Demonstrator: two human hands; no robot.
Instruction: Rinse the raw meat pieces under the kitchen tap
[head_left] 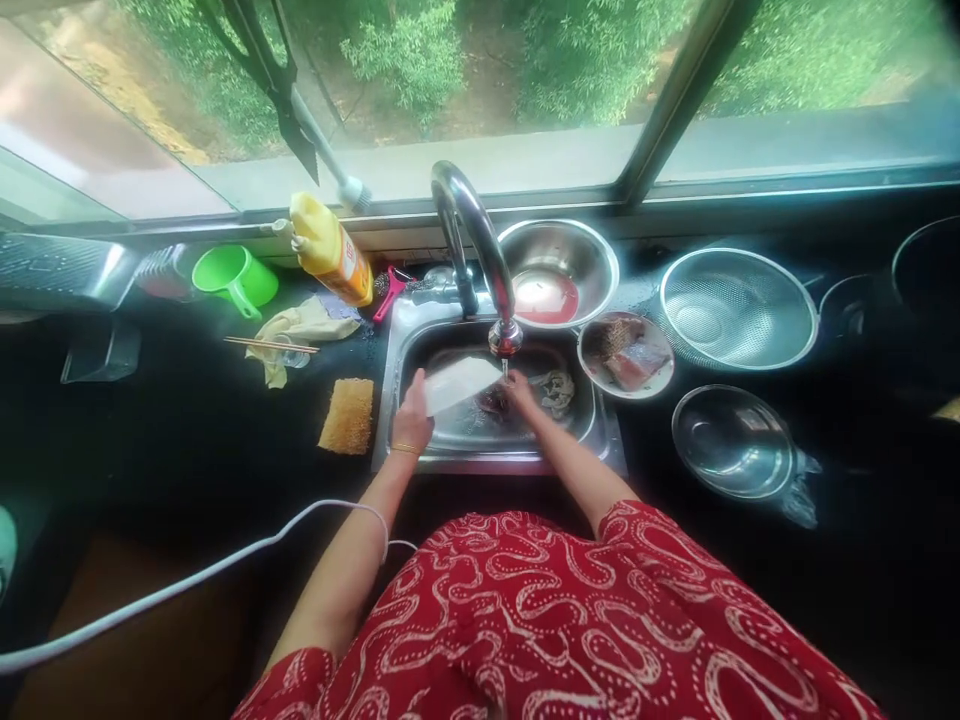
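Over the steel sink (pixel 411 437), a flat white rectangular plastic piece (pixel 459 386) is tilted below the faucet (pixel 505 335). My left hand (pixel 413 412) is closed on its left end, the thumb up along the edge. My right hand (pixel 519 388) is at its far right corner, fingers curled in and partly hidden, beside a thin stream of water. Whether the piece is a lid, tray or board I cannot tell. In the basin beneath lie dark scraps and a pale, crumpled scrap (pixel 557 392).
Right of the sink are a steel bowl (pixel 592 250) with reddish liquid, a plate of raw meat (pixel 637 360), a strainer (pixel 739 310) and a glass bowl (pixel 731 440). Leftward are a sponge (pixel 347 415), yellow bottle (pixel 334 250), red peeler (pixel 390 292), cloth (pixel 300 325) and green mug (pixel 234 280). A white cable (pixel 225 563) crosses my left arm.
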